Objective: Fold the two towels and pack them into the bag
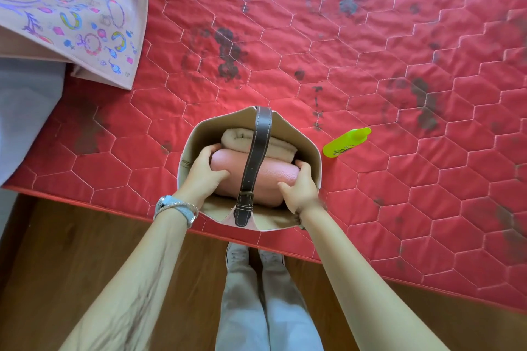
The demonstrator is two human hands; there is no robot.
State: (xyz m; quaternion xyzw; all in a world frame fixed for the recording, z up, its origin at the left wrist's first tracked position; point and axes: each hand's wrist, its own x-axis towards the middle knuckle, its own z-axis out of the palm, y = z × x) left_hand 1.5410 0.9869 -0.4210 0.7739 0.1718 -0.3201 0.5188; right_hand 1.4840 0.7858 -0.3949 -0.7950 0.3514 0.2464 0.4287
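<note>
An open beige bag (309, 148) with a dark brown strap (258, 148) stands near the front edge of a red quilted mattress. Inside it a folded cream towel (282, 148) lies on the far side. A folded pink towel (273, 179) fills the near side, partly under the strap. My left hand (204, 172) grips the pink towel's left end, thumb on top. At the towel's right end my right hand (299, 186) holds it the same way. Both hands reach into the bag's mouth.
A bright green bottle (346, 142) lies on the mattress (399, 94) just right of the bag. A patterned pink tote (85, 17) lies at the far left corner. The mattress edge runs along my legs, with wooden floor (57, 265) below.
</note>
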